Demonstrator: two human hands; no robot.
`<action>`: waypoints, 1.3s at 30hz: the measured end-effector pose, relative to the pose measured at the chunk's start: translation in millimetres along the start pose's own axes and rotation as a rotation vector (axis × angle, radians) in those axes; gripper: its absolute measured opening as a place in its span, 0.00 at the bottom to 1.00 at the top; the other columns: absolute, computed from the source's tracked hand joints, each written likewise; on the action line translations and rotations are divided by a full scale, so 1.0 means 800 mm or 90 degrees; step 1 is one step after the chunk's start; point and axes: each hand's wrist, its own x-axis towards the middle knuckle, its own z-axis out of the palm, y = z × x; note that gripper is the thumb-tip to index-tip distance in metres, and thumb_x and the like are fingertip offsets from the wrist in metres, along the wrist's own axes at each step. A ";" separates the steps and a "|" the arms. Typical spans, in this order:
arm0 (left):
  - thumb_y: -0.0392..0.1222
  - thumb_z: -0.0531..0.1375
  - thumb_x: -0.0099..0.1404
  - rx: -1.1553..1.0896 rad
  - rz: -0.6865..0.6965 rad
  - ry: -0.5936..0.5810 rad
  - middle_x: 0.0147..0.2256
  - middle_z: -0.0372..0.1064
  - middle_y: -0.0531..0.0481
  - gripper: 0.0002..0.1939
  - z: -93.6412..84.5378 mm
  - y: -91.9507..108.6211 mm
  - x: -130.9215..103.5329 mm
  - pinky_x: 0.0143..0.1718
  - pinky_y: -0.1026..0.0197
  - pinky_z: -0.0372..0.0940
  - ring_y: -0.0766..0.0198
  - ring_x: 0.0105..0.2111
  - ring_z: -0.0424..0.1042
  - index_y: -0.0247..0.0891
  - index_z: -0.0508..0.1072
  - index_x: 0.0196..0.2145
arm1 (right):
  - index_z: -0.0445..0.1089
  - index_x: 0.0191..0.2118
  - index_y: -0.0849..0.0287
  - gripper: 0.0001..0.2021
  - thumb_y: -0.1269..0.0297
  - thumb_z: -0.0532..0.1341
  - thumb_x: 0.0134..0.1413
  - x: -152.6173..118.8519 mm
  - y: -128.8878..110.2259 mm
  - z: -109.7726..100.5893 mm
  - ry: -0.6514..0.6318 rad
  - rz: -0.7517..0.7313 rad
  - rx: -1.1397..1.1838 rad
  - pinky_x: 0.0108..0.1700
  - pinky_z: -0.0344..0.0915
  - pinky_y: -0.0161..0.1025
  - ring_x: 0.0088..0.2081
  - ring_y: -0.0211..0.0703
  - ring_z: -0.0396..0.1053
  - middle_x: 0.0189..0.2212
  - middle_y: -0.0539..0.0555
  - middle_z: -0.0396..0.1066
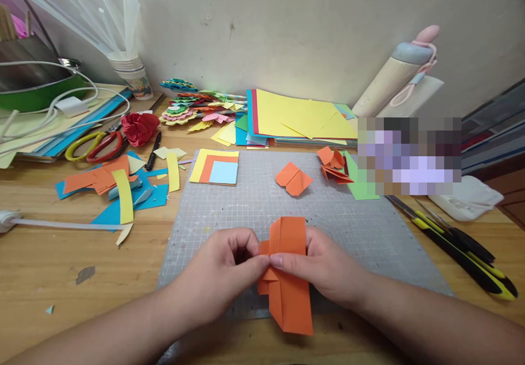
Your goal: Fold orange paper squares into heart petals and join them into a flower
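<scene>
head view: folded orange paper (293,294) sitting lower centre of frame, over grey mat (250,206), long axis running top to bottom — left hand (225,273) pinching its narrow left part, right hand (330,261) grasping wide right part — thumbs almost meeting, neither hand lying nearer.

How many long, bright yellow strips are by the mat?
2: one yellow strip curves across the blue scraps; the other strip lies just left of the mat. More might be hidden under scraps.
</scene>
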 end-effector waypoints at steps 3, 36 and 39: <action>0.45 0.62 0.58 -0.057 -0.024 -0.043 0.19 0.59 0.58 0.14 -0.004 0.000 0.001 0.26 0.65 0.51 0.70 0.22 0.56 0.36 0.63 0.22 | 0.70 0.33 0.63 0.07 0.63 0.63 0.54 0.001 0.001 -0.001 -0.053 0.019 0.079 0.35 0.66 0.34 0.29 0.35 0.69 0.28 0.51 0.71; 0.42 0.67 0.57 -0.310 -0.144 -0.115 0.26 0.72 0.51 0.10 -0.016 0.004 0.001 0.28 0.69 0.62 0.70 0.28 0.69 0.33 0.73 0.28 | 0.74 0.34 0.63 0.08 0.62 0.62 0.55 -0.002 -0.006 -0.005 -0.061 0.031 0.013 0.33 0.65 0.32 0.31 0.34 0.68 0.31 0.52 0.71; 0.43 0.68 0.56 -0.246 -0.127 -0.110 0.24 0.72 0.53 0.10 -0.016 0.003 0.003 0.28 0.68 0.61 0.71 0.25 0.67 0.33 0.73 0.27 | 0.73 0.33 0.63 0.08 0.62 0.62 0.55 -0.002 -0.007 -0.002 -0.080 0.006 0.001 0.32 0.63 0.31 0.30 0.34 0.67 0.29 0.50 0.70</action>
